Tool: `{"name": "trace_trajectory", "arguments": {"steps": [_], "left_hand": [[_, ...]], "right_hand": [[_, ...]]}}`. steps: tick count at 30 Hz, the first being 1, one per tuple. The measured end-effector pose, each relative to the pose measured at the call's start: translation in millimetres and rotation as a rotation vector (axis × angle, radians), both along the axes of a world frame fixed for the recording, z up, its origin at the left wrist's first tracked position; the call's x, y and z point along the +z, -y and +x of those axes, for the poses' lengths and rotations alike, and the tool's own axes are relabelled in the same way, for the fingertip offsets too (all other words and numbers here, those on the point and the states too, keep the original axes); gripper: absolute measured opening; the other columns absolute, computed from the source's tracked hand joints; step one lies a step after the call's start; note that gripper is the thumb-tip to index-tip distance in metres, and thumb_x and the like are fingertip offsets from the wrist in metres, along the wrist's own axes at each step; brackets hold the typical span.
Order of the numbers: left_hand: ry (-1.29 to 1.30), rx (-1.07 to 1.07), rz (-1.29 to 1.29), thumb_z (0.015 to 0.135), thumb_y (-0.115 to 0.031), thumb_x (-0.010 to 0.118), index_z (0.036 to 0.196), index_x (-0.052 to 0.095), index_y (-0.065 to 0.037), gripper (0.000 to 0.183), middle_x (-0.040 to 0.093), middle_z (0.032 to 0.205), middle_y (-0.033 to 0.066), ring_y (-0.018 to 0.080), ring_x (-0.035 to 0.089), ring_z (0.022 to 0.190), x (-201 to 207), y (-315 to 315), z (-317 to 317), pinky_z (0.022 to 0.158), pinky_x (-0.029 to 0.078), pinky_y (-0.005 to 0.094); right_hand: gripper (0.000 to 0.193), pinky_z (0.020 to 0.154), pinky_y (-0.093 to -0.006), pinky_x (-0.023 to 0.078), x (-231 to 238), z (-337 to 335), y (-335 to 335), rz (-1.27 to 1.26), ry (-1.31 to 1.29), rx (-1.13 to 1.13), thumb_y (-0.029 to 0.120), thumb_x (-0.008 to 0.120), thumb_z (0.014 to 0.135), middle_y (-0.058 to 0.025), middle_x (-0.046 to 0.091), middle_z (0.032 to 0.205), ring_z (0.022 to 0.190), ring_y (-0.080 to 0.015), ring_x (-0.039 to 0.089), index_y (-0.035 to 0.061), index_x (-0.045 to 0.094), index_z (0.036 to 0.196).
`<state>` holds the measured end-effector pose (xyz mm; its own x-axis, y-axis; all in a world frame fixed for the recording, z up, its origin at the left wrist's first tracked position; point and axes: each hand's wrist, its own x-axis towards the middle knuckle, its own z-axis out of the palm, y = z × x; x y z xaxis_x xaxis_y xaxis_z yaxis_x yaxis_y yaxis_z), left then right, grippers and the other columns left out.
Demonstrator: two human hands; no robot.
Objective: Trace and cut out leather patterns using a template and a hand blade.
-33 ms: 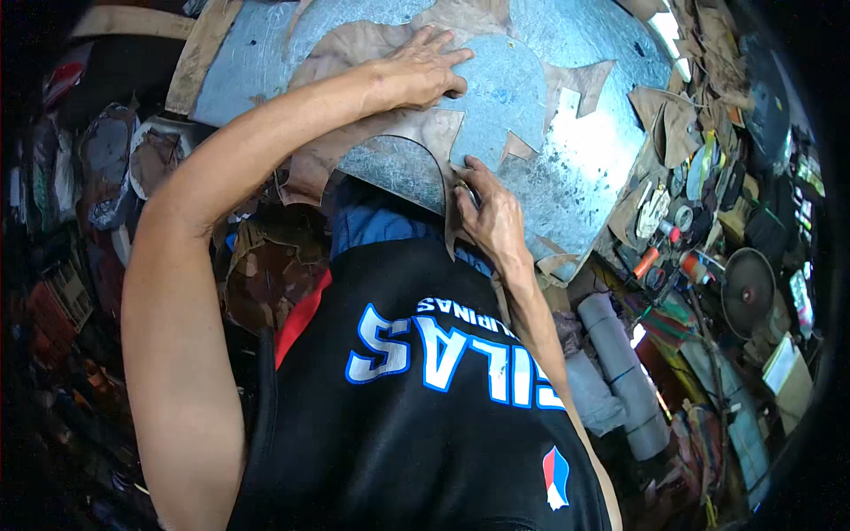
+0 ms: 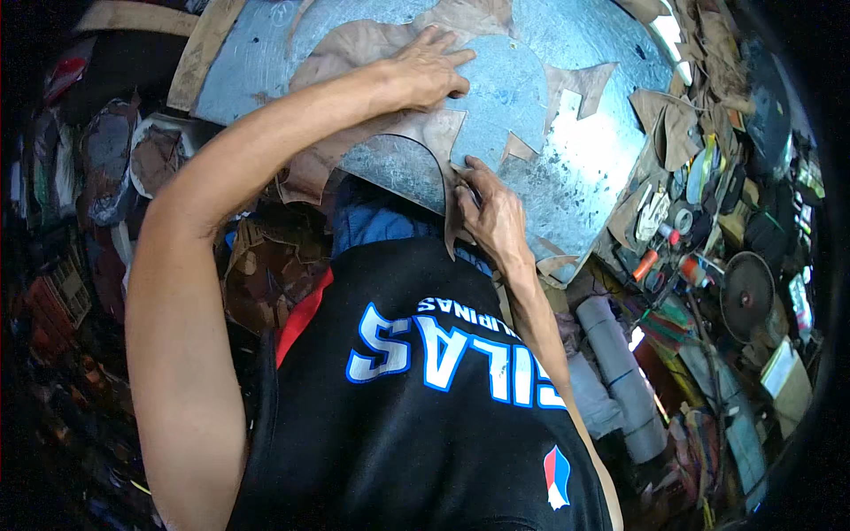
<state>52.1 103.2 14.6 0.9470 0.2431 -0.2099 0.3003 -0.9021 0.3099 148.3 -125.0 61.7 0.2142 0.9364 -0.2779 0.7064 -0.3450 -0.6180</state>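
- In the head view, a silvery metal sheet (image 2: 567, 199) lies before the person, its near edge above the lap
- A large brown leather piece (image 2: 341, 53) rests on the sheet, left of the middle, stretching from close to the far edge down to the near edge, with curved outlines cut into it
- A narrow tail of this leather hangs past the near edge, toward the black shirt (image 2: 398, 380)
- The left hand (image 2: 425, 75) lies palm down on the leather piece, its fingers spread out and gripping nothing that shows
- The right hand (image 2: 494, 212) is at the near edge, next to the narrow tail, thumb and fingers bent; I cannot tell whether it grips something small between them
- A notched leather scrap (image 2: 595, 81) lies toward the right edge, and a small pointed scrap (image 2: 521, 146) lies nearer the middle
- Another scrap (image 2: 555, 263) lies at the near right corner
- A wooden strip (image 2: 202, 62) runs along the left edge
- Past the right edge are folded leather (image 2: 666, 119), a roll of tape (image 2: 683, 218) and a round dark disc (image 2: 746, 296)
- Beyond the near right corner lies a grey roll (image 2: 620, 380)
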Motion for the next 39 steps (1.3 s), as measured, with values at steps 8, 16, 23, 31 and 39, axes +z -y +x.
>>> {"name": "trace_trajectory", "arguments": {"steps": [8,16,23,31,39], "left_hand": [[-0.160,0.143,0.205,0.062,-0.063,0.076,0.120,0.059,0.001,0.088,0.037,0.145,0.0245,0.0443,0.028,0.138,20.5,50.5,19.6,0.116,0.015,0.0547],[-0.264,0.182,0.170,0.066,-0.061,0.075,0.131,0.053,0.000,0.091,0.030,0.150,0.0228,0.0475,0.025,0.138,23.0,56.1,24.6,0.114,0.015,0.0553],[-0.309,0.224,0.144,0.063,-0.058,0.079,0.132,0.052,-0.002,0.093,0.028,0.152,0.0215,0.0469,0.024,0.139,25.0,58.2,30.0,0.114,0.014,0.0556],[-0.267,0.274,0.112,0.058,-0.054,0.083,0.122,0.057,0.000,0.088,0.028,0.153,0.0206,0.0434,0.023,0.141,23.7,60.9,31.3,0.117,0.014,0.0535],[-0.298,0.280,0.152,0.057,-0.053,0.084,0.122,0.056,-0.001,0.088,0.028,0.152,0.0203,0.0421,0.023,0.141,23.7,63.1,33.9,0.117,0.014,0.0529]], "right_hand": [[0.026,0.079,-0.0455,0.054,-6.4,15.6,-1.6,-0.012,0.026,0.158,0.016,0.057,0.086,-0.0134,0.059,0.129,0.095,-0.0398,0.065,0.0063,0.064,0.109],[0.027,0.074,-0.0456,0.055,-6.5,37.3,-4.9,-0.001,0.034,0.327,0.015,0.058,0.084,-0.0122,0.060,0.128,0.091,-0.0385,0.066,0.0075,0.064,0.109],[0.024,0.079,-0.0418,0.055,3.7,66.7,-8.7,-0.132,0.080,0.400,0.017,0.062,0.086,-0.0106,0.059,0.130,0.096,-0.0338,0.066,0.0106,0.068,0.108],[0.024,0.083,-0.0433,0.055,3.3,90.4,-14.0,-0.126,0.098,0.458,0.017,0.065,0.084,-0.0140,0.053,0.137,0.100,-0.0355,0.066,0.0144,0.070,0.107],[0.022,0.085,-0.0398,0.055,-0.1,117.9,-18.8,-0.133,0.013,0.573,0.015,0.066,0.083,-0.0097,0.055,0.136,0.102,-0.0310,0.066,0.0111,0.071,0.104]]}}
